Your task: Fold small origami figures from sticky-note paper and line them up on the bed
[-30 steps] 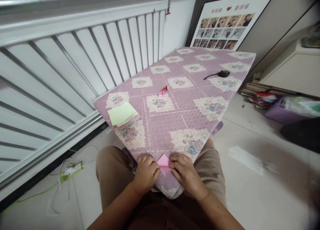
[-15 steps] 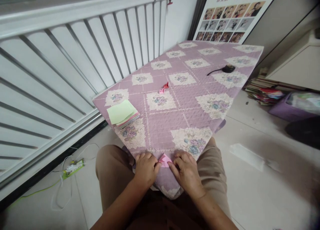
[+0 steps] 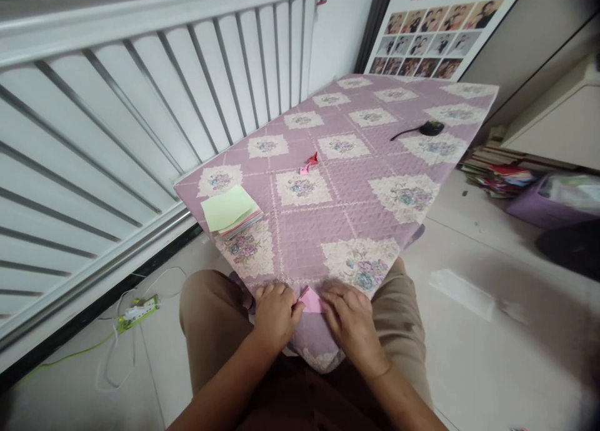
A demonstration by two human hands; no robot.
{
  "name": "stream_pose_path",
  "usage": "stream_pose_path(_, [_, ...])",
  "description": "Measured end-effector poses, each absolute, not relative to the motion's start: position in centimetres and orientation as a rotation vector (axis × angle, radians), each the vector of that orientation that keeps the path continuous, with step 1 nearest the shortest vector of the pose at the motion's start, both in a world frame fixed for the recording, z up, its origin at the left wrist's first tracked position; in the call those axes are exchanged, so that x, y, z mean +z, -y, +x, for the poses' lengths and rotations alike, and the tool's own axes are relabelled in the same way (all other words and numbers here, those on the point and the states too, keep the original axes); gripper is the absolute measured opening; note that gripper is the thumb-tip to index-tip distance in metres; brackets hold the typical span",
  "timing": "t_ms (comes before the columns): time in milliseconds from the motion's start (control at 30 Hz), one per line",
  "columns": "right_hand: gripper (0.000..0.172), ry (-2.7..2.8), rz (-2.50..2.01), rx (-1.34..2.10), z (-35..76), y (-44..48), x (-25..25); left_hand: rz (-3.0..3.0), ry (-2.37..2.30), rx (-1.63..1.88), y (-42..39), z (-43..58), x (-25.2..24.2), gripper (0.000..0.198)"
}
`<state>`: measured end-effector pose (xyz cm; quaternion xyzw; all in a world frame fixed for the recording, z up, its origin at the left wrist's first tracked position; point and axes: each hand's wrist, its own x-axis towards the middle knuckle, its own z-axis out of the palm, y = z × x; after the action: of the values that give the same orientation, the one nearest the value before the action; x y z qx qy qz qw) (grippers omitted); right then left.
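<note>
A small folded piece of pink paper lies on the near corner of the cloth-covered table. My left hand has its thumb and fingers closed on the paper's left side. On the right side, my right hand touches the paper's edge with its fingertips, the fingers bent together. Farther up the cloth sit a small red folded paper figure and a pink one, side by side. Left of them rests a stack of coloured paper sheets, pale green on top.
A black object with a thin strap lies on the table's far right. A white radiator runs along the left. A green-edged power strip with cables is on the floor. A purple bin stands at right.
My right thumb and fingers have shifted slightly at the pink paper's right side, and more of that side shows. The left hand stays nearly still. The view has tilted a little.
</note>
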<state>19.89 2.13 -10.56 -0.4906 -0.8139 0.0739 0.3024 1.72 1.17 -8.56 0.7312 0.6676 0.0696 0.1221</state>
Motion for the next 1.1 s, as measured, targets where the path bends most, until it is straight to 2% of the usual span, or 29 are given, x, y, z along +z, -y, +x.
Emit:
stream_pose_path(167, [0.032,2.416,-1.055,0.166,19.4,-0.5,-10.2,2.166,-1.954,0.217,-1.1,1.7,-8.8,0.014])
stream_pose_path(333, [0.04,2.519,-1.092,0.144,19.4,-0.5,-11.1,2.147,-1.931,0.244,-0.9,1.3,-9.0,0.013])
stream_pose_path(467, [0.041,2.538,-1.172,0.182,19.6,-0.7,-11.1,2.121,-1.925,0.243,-0.7,0.6,-9.2,0.013])
stream_pose_path(600, [0.042,2.566,-1.205,0.219,19.7,-0.7,-10.7,2.353,-1.75,0.309,-0.2,0.4,-10.0,0.008])
stream_pose_path(733, [0.05,2.635,-1.174,0.215,20.1,-0.5,-10.7,2.565,-1.487,0.359,0.6,0.3,-10.9,0.017])
stream_pose_path(900, [0.063,2.675,-1.229,0.207,20.9,-0.5,-11.5,2.61,-1.478,0.366,1.3,0.1,-10.9,0.026])
stream_pose_path(1100, [0.065,2.546,-1.329,0.156,21.5,-0.8,-11.8,2.638,-1.53,0.202,1.3,0.6,-10.2,0.032])
